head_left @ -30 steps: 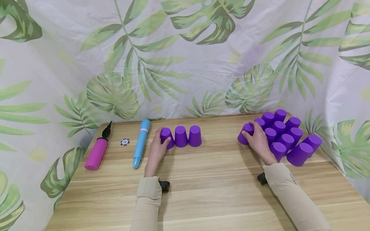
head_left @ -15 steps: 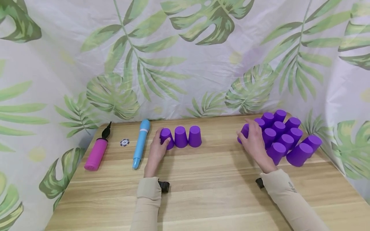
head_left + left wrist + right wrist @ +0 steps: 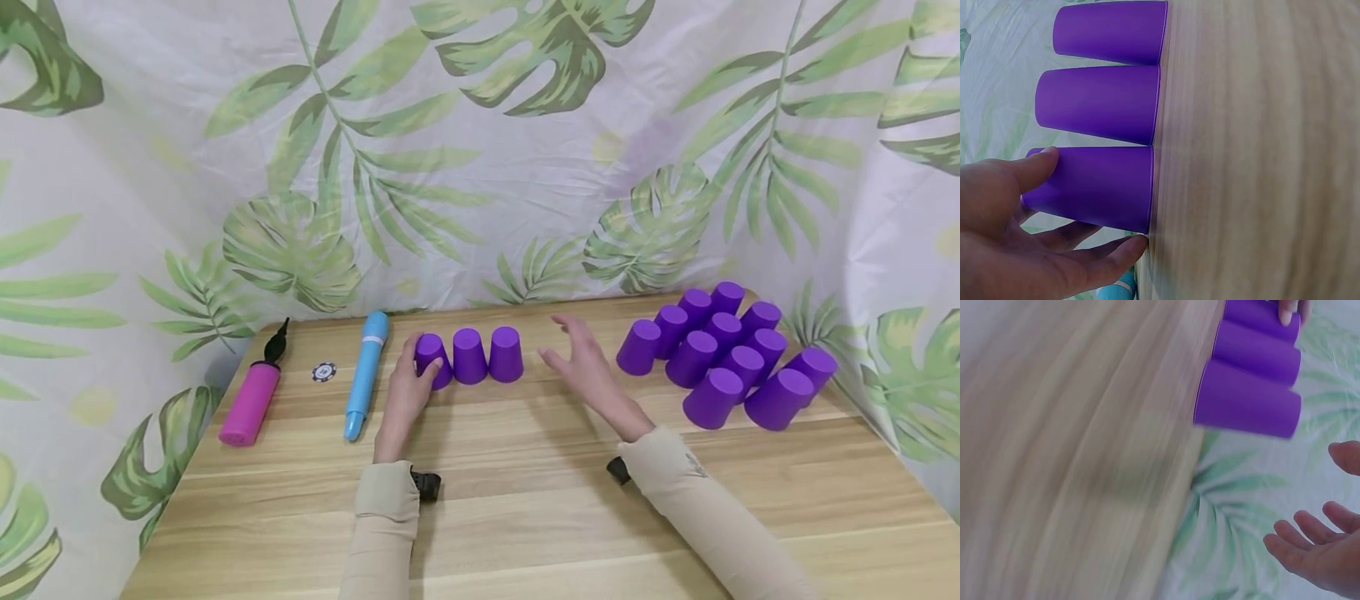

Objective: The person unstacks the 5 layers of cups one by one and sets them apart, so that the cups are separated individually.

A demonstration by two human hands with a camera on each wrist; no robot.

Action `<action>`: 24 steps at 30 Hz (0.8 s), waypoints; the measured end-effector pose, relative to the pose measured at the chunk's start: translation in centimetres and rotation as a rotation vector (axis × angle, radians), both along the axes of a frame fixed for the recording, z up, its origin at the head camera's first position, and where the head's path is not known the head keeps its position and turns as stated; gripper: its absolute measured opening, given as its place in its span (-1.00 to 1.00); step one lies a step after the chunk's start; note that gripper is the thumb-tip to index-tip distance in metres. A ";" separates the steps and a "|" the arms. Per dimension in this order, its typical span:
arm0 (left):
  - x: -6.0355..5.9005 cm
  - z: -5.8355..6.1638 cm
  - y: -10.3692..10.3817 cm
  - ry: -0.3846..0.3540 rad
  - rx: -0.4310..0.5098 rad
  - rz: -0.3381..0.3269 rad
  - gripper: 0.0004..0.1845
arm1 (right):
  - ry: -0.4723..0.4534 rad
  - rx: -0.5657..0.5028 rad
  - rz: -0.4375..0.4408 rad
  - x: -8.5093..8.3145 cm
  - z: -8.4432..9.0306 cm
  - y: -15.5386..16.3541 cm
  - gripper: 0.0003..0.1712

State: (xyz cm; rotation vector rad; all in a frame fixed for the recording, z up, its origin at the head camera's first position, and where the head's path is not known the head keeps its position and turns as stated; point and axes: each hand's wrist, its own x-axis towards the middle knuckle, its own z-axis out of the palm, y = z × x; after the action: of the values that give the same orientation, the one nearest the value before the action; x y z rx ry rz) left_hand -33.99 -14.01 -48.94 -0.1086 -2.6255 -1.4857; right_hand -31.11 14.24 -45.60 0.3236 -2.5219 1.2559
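Head view: left hand grips the end cup of the centre row, steadying it; right hand hovers empty, fingers spread, right of that row.

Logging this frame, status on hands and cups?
Left hand grips the leftmost cup of the row of three. Right hand open, empty, between the row and the cup cluster. Nothing between right hand and the rightmost row cup.

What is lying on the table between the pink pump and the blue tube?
A small round chip lies between the pink pump and the blue tube, touching neither; the head view shows this.
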 end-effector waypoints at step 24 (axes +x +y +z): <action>0.0 0.0 0.2 -0.004 0.001 -0.001 -0.36 | -0.079 0.098 0.006 -3.0 -2.0 -5.5 -0.37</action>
State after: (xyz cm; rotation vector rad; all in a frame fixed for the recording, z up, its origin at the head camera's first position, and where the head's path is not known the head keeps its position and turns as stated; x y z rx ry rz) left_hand -34.01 -13.81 -48.93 -0.1070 -2.6285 -1.4896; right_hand -34.14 8.77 -47.63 0.3100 -2.6570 1.1720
